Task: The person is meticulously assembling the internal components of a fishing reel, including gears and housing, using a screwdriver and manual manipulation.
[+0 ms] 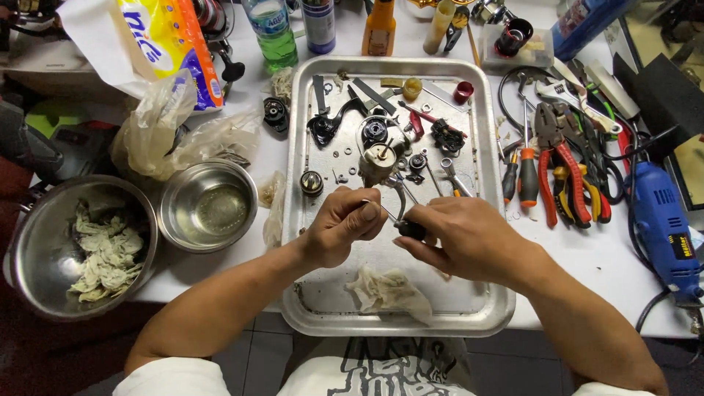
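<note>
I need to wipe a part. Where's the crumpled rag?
In the head view, the crumpled rag lies at the metal tray's near edge, just below the left hand and right hand.

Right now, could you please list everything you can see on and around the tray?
Metal tray: one, silver, centre, holding small dismantled parts.
Crumpled rag: one, off-white, tray's near edge.
Steel bowls: two; the larger far left holds rags, the smaller beside it.
Pliers: red-handled, right of tray.
Rotary tool: one, blue, far right.
Bottles: several, behind the tray.
Left hand: pinching a thin metal piece.
Right hand: gripping a black-handled tool.
</note>
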